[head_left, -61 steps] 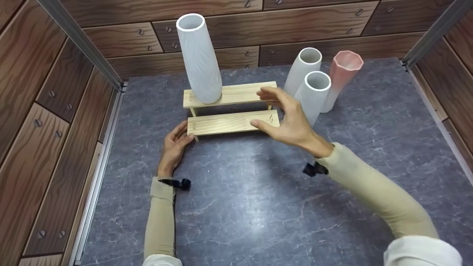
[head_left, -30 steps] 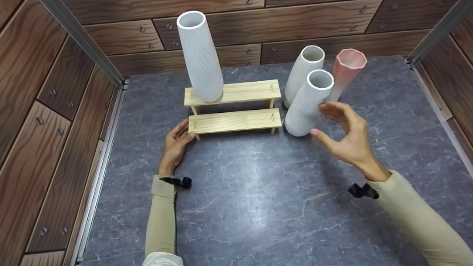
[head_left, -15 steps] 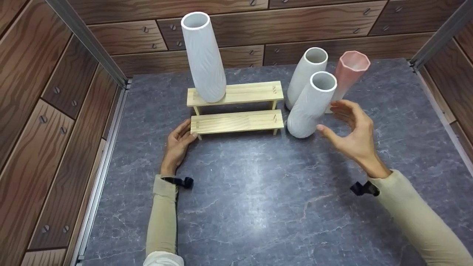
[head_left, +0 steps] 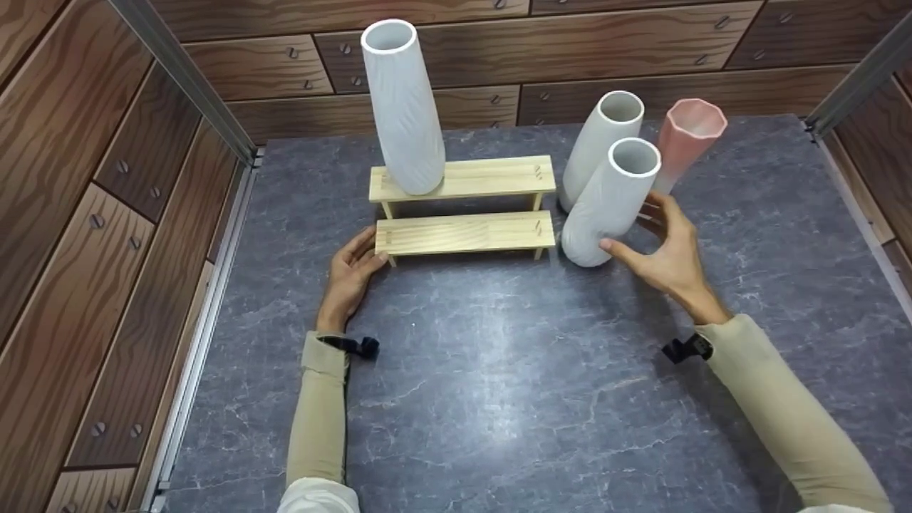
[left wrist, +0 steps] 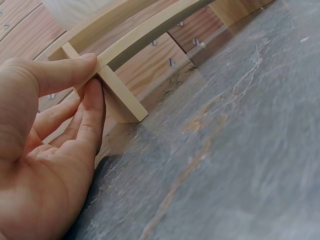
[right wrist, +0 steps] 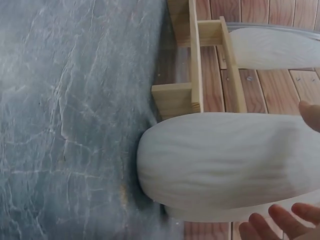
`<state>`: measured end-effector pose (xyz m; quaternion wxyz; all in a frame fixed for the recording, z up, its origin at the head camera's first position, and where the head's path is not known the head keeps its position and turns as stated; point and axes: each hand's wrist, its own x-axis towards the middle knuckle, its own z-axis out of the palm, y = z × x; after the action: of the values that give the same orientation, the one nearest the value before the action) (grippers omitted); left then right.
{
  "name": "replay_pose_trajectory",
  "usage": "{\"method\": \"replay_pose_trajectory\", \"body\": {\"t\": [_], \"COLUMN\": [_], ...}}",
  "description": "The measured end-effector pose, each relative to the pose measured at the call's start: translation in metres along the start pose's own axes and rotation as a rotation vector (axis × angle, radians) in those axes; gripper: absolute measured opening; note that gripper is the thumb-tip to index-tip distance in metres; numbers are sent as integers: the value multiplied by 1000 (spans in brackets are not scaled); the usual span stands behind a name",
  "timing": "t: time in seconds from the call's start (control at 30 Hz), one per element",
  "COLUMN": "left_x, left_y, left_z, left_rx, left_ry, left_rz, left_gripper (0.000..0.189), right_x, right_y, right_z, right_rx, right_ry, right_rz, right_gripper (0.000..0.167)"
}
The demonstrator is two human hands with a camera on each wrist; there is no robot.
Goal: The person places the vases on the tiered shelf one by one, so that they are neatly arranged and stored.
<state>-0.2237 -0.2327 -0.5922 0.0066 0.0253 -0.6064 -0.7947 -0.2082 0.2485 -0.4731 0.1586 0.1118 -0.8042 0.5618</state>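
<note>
My left hand (head_left: 350, 271) pinches the left end of the low front board of a pale two-step wooden stand (head_left: 467, 234). In the left wrist view, the thumb lies on the board's corner and the fingers (left wrist: 92, 112) come up beneath. On the stand's back board stands a tall white vase (head_left: 405, 114), towards the left. My right hand (head_left: 673, 256) is curled round the lower part of another white textured vase (head_left: 613, 203), just right of the stand. Its thumb is at the vase's front; the other fingers are partly hidden behind it.
A second white vase (head_left: 598, 146) stands just behind the one at my right hand. Right of that is a pink vase (head_left: 691, 132) with a faceted rim. Wood-patterned walls (head_left: 463, 57) enclose the dark marbled tabletop (head_left: 484, 385) at the back and sides.
My right hand has moved from over the stand's right end to the right-hand white vase, and its thumb and fingers have come in around it. The left hand has stayed on the stand.
</note>
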Motion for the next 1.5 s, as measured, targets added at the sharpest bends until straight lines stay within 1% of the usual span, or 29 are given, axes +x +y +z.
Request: {"method": "replay_pose_trajectory", "body": {"t": [0.2,0.33,0.5,0.6,0.7,0.83,1.0,1.17,1.3,1.5], "left_x": [1,1,1,2,2,1,1,2,2,1], "left_y": [-1,-2,-2,-3,-3,-3,-3,-3,-2,-1], "left_z": [1,2,4,5,5,3,3,3,2,1], "left_rx": [0,-2,-10,-9,-10,-9,-10,-11,-5,5], "left_ry": [-5,-11,-7,-10,-13,-15,-15,-17,-15,-2], "left_rz": [18,24,10,-2,-5,4,7,3,9,11], "left_gripper": [68,68,69,70,70,70,70,70,71,71], "right_x": [3,6,7,8,10,11,13,15,19,26], "right_y": [1,4,8,10,12,12,7,-2,-11,-28], "right_z": [6,11,15,17,19,20,19,15,13,15], "right_rx": [-30,-20,-17,-9,3,7,-51,-33,-21,-39], "right_ry": [-25,-23,-16,-18,-8,27,45,48,44,26], "right_rz": [-15,-15,-4,-15,-30,-36,-24,-14,-31,-54], "right_gripper": [81,83,81,80,77,71,65,63,62,63]}}
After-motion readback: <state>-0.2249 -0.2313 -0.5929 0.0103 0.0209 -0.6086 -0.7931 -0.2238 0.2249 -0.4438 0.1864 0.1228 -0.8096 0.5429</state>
